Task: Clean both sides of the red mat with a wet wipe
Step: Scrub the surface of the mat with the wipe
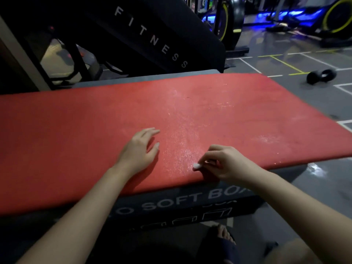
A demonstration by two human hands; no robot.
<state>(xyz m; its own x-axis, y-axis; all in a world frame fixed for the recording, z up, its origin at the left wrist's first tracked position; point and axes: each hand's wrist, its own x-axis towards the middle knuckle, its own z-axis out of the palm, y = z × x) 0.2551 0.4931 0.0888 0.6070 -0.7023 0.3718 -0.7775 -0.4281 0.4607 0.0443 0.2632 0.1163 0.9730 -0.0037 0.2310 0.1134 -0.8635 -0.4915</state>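
The red mat (114, 119) lies flat on top of a dark box printed with the partial words "SOFT BO" (182, 202), overhanging it at the right and left. The right hand (222, 162) is curled near the mat's near edge, fingers pinched closed around a small wad of white wet wipe (196, 165); only a bit of the wipe pokes out past the fingertips, pressed against the mat surface. Directly beyond that grip, a band of wet, glistening droplets (182, 141) runs away from the wipe toward the far edge of the mat. Another faint wet patch lies to the right of the grip, well apart from it.

The left hand (140, 147) rests palm down on the mat to the left of the gripped wipe, on the other side of the wet band, fingers spread and loose, grasping nothing. Both forearms are bare.

Below the grip, under the box's front face, a foot in a dark sandal (222, 239) stands on the grey floor (297, 100). Far beyond and to the right of the grip, a black dumbbell (321, 76) lies on the floor among painted white and yellow lines. Behind the mat leans a black pad lettered "FITNESS" (152, 39), and exercise machines with yellow-rimmed wheels (335, 18) stand in blue light at the back.
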